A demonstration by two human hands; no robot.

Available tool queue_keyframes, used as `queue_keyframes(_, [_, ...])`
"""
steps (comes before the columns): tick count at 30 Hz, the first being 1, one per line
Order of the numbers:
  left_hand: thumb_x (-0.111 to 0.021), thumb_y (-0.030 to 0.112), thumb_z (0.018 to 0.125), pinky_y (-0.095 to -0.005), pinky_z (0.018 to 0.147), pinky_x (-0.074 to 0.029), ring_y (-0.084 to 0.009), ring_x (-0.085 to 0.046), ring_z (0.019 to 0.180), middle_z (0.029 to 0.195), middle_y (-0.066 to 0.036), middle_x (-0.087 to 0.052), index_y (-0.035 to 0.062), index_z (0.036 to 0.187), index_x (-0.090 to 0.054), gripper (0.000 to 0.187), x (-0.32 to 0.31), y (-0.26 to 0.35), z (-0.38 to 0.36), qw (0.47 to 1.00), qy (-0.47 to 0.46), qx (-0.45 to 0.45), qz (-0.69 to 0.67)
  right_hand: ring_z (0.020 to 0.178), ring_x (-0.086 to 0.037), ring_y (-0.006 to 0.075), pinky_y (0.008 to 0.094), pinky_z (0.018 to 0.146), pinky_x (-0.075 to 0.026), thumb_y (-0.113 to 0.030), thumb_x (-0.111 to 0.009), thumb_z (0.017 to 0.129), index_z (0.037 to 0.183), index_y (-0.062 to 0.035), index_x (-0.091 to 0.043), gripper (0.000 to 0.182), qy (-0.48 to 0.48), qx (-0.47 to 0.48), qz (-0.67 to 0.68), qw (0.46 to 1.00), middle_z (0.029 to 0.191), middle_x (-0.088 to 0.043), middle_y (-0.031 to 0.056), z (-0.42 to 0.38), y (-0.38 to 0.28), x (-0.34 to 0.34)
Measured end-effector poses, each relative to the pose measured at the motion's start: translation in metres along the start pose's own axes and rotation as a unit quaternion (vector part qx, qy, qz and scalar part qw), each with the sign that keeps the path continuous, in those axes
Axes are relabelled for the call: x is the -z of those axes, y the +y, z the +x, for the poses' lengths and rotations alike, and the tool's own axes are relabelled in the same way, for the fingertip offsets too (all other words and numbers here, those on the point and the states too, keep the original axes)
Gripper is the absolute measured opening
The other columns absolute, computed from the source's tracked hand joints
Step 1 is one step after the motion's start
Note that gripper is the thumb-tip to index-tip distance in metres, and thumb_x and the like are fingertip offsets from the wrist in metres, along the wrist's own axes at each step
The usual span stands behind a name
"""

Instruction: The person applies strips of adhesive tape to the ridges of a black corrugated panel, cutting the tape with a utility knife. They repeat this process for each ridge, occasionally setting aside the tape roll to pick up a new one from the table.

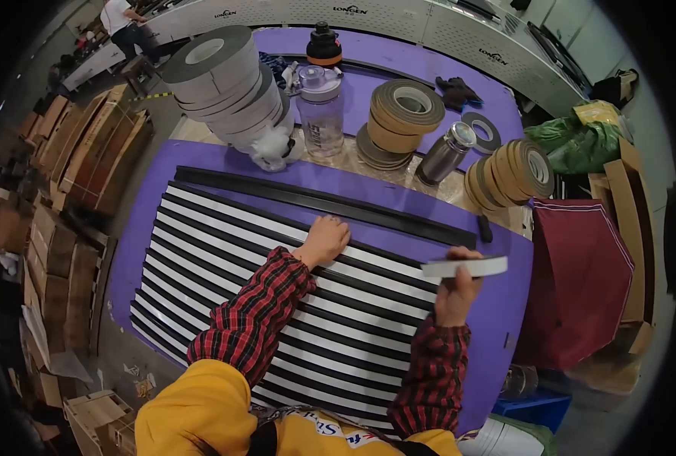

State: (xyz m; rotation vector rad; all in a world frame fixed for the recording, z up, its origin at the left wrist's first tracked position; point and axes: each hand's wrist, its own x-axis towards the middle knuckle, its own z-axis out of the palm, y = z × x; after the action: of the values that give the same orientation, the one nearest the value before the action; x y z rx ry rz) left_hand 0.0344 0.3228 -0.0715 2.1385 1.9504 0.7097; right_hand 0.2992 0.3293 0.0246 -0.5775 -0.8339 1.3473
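Note:
Long black profile strips with white faces [232, 262] lie side by side across the purple table. My left hand [324, 242] rests on the far strip near its middle, fingers bent together over its far edge. In my right hand [456, 295] is a flat roll of white tape [467, 267], gripped between thumb and fingers and seen edge-on above the strips' right ends. A separate bare black strip [323, 201] lies at a slant just beyond the row.
Behind the strips stand stacked grey tape rolls [224, 91], a clear bottle [321, 114], brown tape rolls [402, 118], a steel flask [446, 154] and more rolls [509, 175]. A maroon umbrella [581, 281] is at right. Cartons [87, 159] fill the left; a person [125, 30] stands far back.

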Motion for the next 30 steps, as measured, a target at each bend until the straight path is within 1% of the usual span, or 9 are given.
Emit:
queue_keyframes(4, [-0.049,0.023,0.085,-0.0348,0.064,-0.046,-0.0265,-0.057,0.071,0.069,-0.013,-0.057,-0.0008,0.085,-0.058,0.025,0.043,0.033,-0.009,0.946,0.057,0.08,-0.309,0.088,-0.048,0.0142,0.0282,0.083,-0.035,-0.005,-0.061,0.069,0.096,-0.0031,-0.047,0.03,0.009,-0.011,-0.026,1.0,0.094,-0.054,0.0067,-0.003,0.049,-0.076])
queue_keyframes(6, [-0.048,0.027,0.088,-0.0282,0.065,-0.045,-0.015,-0.055,0.072,0.075,-0.006,-0.056,0.0018,0.103,-0.054,0.029,0.079,0.057,-0.023,0.709,0.003,0.187,-0.68,0.088,-0.048,0.014,0.0281,0.082,-0.037,-0.004,-0.064,0.068,0.096,-0.0041,-0.048,0.033,0.002,-0.031,-0.038,0.999,0.094,-0.053,0.0056,-0.012,0.064,-0.107])
queue_keyframes(9, [-0.053,0.019,0.087,-0.0193,0.054,-0.043,-0.0068,-0.052,0.06,0.07,0.0,-0.054,0.0028,0.101,-0.053,0.021,0.097,0.045,-0.037,0.611,0.051,0.203,-0.763,0.089,-0.048,0.0144,0.0286,0.082,-0.037,-0.003,-0.064,0.067,0.1,-0.0043,-0.045,0.038,-0.03,-0.06,-0.067,0.996,0.095,-0.053,0.0059,-0.027,0.092,-0.139])
queue_keyframes(14, [-0.057,0.012,0.083,-0.0196,0.051,-0.043,-0.0068,-0.052,0.056,0.065,-0.001,-0.055,0.0014,0.092,-0.06,0.014,0.149,-0.082,-0.068,0.753,0.051,0.278,-0.594,0.096,-0.051,0.0209,0.0376,0.09,-0.04,-0.022,-0.059,0.08,0.097,-0.0056,-0.05,0.025,-0.023,-0.06,0.323,0.944,0.096,-0.054,0.0052,-0.009,0.069,-0.105])
queue_keyframes(17, [-0.051,0.01,0.084,-0.0216,0.053,-0.044,-0.0086,-0.052,0.056,0.065,-0.002,-0.056,-0.0009,0.096,-0.06,0.018,0.192,-0.238,-0.099,0.846,0.11,0.347,-0.39,0.092,-0.054,0.0198,0.034,0.089,-0.041,-0.022,-0.06,0.081,0.093,-0.0054,-0.052,0.023,0.05,-0.019,0.186,0.981,0.093,-0.057,0.0071,0.024,0.041,-0.013])
queue_keyframes(19, [-0.054,0.01,0.081,-0.0233,0.054,-0.044,-0.0094,-0.052,0.058,0.067,-0.003,-0.057,0.0,0.097,-0.06,0.02,0.217,-0.312,-0.11,0.857,0.128,0.368,-0.339,0.091,-0.054,0.0173,0.0304,0.088,-0.04,-0.016,-0.06,0.08,0.094,-0.0045,-0.052,0.019,0.146,-0.049,-0.111,0.982,0.092,-0.057,0.0066,0.038,0.055,0.029])
queue_keyframes(21, [-0.057,0.01,0.078,-0.0244,0.054,-0.043,-0.0098,-0.052,0.058,0.067,-0.003,-0.057,-0.0004,0.094,-0.061,0.019,0.213,-0.358,-0.103,0.88,0.146,0.378,-0.249,0.082,-0.055,0.0159,0.0285,0.078,-0.042,-0.015,-0.066,0.075,0.092,-0.0004,-0.056,0.024,0.072,-0.031,-0.473,0.877,0.089,-0.058,0.007,0.046,0.08,0.027])
queue_keyframes(26, [-0.064,0.011,0.07,-0.0264,0.056,-0.042,-0.0109,-0.052,0.058,0.066,-0.003,-0.059,-0.0009,0.082,-0.063,0.017,0.207,-0.388,-0.081,0.893,0.104,0.41,-0.157,0.072,-0.057,0.0356,0.0402,0.068,-0.043,-0.04,-0.07,0.067,0.074,0.0097,-0.057,0.052,0.035,0.001,-0.771,0.636,0.075,-0.058,0.0238,0.063,0.112,0.013])
queue_keyframes(30, [-0.065,0.012,0.07,-0.0254,0.056,-0.042,-0.0105,-0.052,0.06,0.063,-0.002,-0.059,0.0007,0.074,-0.063,0.012,0.201,-0.404,-0.079,0.88,0.103,0.422,-0.194,0.071,-0.056,0.0374,0.0423,0.066,-0.043,-0.042,-0.069,0.067,0.072,0.0095,-0.056,0.053,0.017,0.021,-0.79,0.612,0.073,-0.057,0.024,0.069,0.122,0.014])
